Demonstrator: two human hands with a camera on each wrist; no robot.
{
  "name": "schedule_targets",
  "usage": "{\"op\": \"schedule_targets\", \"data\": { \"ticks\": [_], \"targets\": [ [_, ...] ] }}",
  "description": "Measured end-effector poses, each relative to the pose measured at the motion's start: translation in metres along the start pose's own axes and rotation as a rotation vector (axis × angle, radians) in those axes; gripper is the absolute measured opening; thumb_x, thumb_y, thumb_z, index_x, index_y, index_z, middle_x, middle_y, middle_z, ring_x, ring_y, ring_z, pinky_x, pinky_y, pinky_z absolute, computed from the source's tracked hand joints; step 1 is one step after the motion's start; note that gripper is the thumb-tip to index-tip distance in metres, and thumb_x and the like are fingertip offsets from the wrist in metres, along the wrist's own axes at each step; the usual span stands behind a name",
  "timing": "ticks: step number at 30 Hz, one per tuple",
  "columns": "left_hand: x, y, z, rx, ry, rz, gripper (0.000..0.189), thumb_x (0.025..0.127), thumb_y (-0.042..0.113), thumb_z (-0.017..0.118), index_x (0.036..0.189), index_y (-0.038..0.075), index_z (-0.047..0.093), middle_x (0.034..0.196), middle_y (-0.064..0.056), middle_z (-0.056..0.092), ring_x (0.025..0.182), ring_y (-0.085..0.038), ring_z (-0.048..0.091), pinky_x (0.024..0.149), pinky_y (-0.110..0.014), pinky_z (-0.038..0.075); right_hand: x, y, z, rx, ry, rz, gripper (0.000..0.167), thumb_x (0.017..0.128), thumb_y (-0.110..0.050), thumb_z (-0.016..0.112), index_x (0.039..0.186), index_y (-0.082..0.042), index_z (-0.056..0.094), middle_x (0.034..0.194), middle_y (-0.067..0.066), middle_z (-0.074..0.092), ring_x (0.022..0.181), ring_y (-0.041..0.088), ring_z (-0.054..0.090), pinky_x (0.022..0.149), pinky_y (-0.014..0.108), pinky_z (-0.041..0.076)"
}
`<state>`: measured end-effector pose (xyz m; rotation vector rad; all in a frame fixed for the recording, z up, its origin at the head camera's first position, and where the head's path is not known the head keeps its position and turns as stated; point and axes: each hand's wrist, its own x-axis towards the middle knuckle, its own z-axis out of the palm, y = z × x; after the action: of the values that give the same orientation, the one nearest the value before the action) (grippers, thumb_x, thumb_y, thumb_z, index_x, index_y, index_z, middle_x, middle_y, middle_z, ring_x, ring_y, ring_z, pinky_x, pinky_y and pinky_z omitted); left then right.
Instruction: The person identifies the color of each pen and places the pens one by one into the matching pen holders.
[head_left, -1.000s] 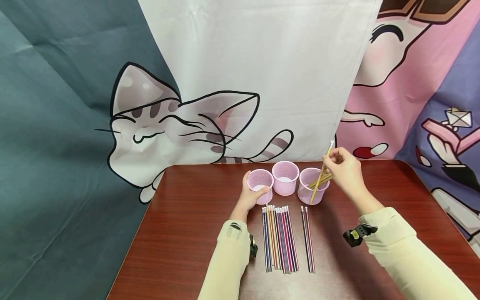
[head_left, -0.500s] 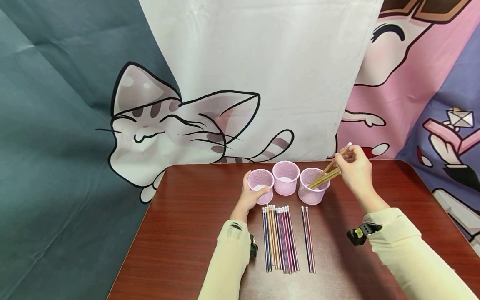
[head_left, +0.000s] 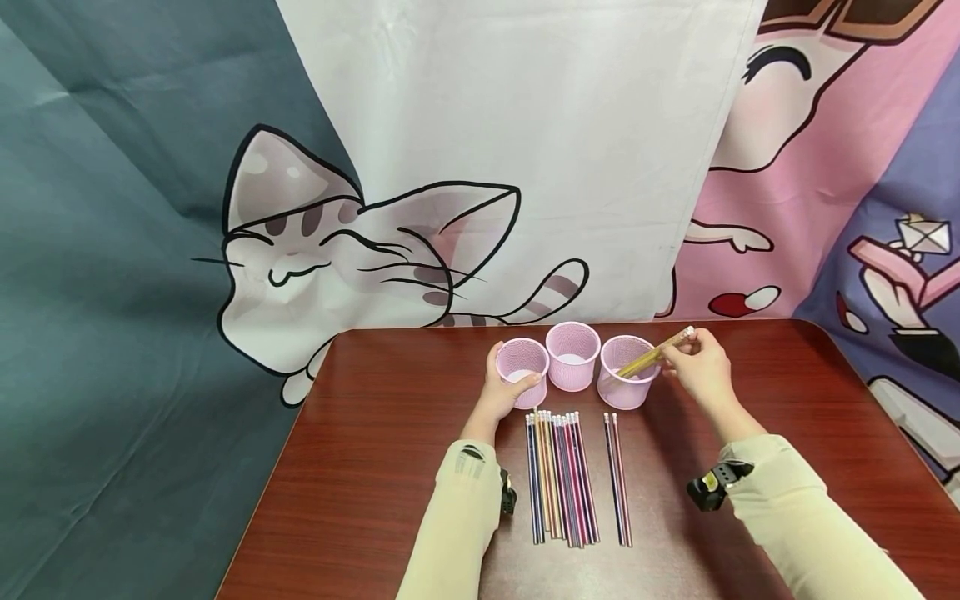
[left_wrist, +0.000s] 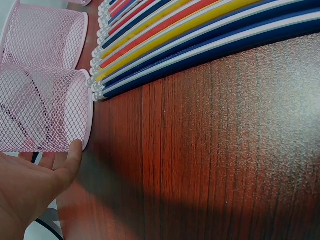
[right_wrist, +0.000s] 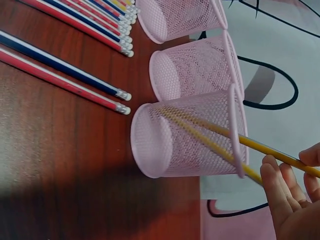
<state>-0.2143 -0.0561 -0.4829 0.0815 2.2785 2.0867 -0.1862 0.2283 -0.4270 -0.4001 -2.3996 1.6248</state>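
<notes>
My left hand [head_left: 497, 398] grips the left pink mesh pencil cup [left_wrist: 45, 107], its thumb against the near side and its fingers round the outer side. My right hand [head_left: 703, 372] is just right of the right mesh cup [head_left: 624, 393]. Between thumb and fingers it pinches a yellow pencil [right_wrist: 280, 155] near the eraser end. That pencil slants down into the right cup, its lower part seen through the mesh. Another yellow pencil [right_wrist: 212, 147] leans in the same cup under the fingers. The middle mesh cup [head_left: 572, 379] stands between the other two.
A row of striped pencils [head_left: 561, 479] lies in front of the cups, erasers toward them. Apart to its right lie a blue pencil [head_left: 615, 483] and a red pencil [head_left: 624, 492]. The brown wooden table [head_left: 360, 467] ends at a cartoon-printed cloth [head_left: 480, 125].
My right hand first swung right with the yellow pencil, then lowered it, so the pencil tilts from steep to low against the right cup's rim. My left hand stays on its cup.
</notes>
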Motion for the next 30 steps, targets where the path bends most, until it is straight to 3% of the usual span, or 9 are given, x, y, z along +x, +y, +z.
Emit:
{"op": "schedule_targets", "data": {
  "ticks": [6,17,25,28,30],
  "targets": [
    [0.000,0.000,0.000,0.000,0.000,0.000,0.087,0.074,0.004,0.075,0.142,0.006,0.022,0.141,-0.026,0.027,0.126,-0.042,0.031,0.105,-0.051,0.023,0.001,0.010,-0.003,0.123,-0.036,0.071,0.021,0.088,-0.009,0.059,0.094,0.004,0.044,0.066,-0.010,0.058,0.054,0.000,0.061,0.054,0.023,0.053],
    [0.000,0.000,0.000,-0.005,-0.005,0.004,0.087,0.073,0.004,0.075,0.142,0.005,0.021,0.141,-0.028,0.027,0.126,-0.044,0.030,0.105,-0.052,0.022,0.003,0.023,-0.008,0.225,-0.034,0.168,0.021,0.088,-0.017,0.062,0.089,0.000,0.048,0.056,-0.011,0.062,0.054,0.006,0.063,0.054,0.027,0.054],
    [-0.001,0.003,0.000,0.011,-0.002,-0.002,0.087,0.074,0.004,0.075,0.142,0.005,0.021,0.141,-0.026,0.027,0.125,-0.042,0.032,0.105,-0.052,0.023,0.002,0.026,-0.008,0.223,-0.059,0.188,0.024,0.090,-0.019,0.060,0.094,0.001,0.048,0.057,-0.010,0.062,0.055,0.008,0.064,0.055,0.029,0.054],
    [-0.002,0.004,0.000,0.018,-0.001,-0.016,0.087,0.074,0.005,0.075,0.143,0.007,0.021,0.141,-0.026,0.028,0.125,-0.040,0.032,0.105,-0.051,0.023,0.001,0.024,-0.007,0.253,-0.017,0.222,0.026,0.089,-0.023,0.061,0.095,-0.002,0.046,0.057,-0.010,0.062,0.053,0.009,0.064,0.052,0.029,0.053],
    [-0.001,0.003,-0.001,0.018,-0.003,-0.020,0.087,0.074,0.005,0.075,0.143,0.007,0.021,0.141,-0.025,0.028,0.125,-0.040,0.032,0.105,-0.051,0.024,-0.001,0.023,-0.005,0.273,0.061,0.235,0.026,0.089,-0.026,0.061,0.093,-0.006,0.046,0.054,-0.009,0.061,0.047,0.009,0.061,0.046,0.026,0.051]
  ]
}}
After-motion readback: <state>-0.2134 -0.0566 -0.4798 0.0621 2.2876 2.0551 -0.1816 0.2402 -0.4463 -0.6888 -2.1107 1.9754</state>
